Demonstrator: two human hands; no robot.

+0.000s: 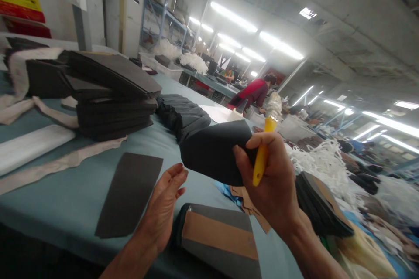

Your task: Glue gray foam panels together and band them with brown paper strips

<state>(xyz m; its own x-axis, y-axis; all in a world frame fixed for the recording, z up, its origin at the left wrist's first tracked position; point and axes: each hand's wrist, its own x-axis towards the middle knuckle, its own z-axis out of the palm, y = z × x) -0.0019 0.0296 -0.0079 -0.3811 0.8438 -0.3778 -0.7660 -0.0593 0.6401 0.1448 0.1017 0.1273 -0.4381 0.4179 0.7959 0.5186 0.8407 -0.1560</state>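
My right hand [270, 174] is closed around a brush [261, 161] with a yellow handle, its whitish bristles pointing up. The same hand pinches a dark panel [212, 150] between thumb and fingers, held up above the table. At the panel's lower left corner, the fingertips of my left hand [166, 200] are drawn together against its edge. A flat dark grey piece [131, 194] lies on the table left of that hand. Below the held panel sits a stack of grey pieces [221, 213] with a brown strip [219, 233] across its top.
Tall stacks of dark panels [114, 115] stand on the blue-green table [88, 187] at left, near pale fabric strips [65, 159]. A fanned row of dark pieces [186, 113] lies behind. At right are another dark stack [321, 205] and white scraps [327, 170]. A person in red [253, 91] bends farther back.
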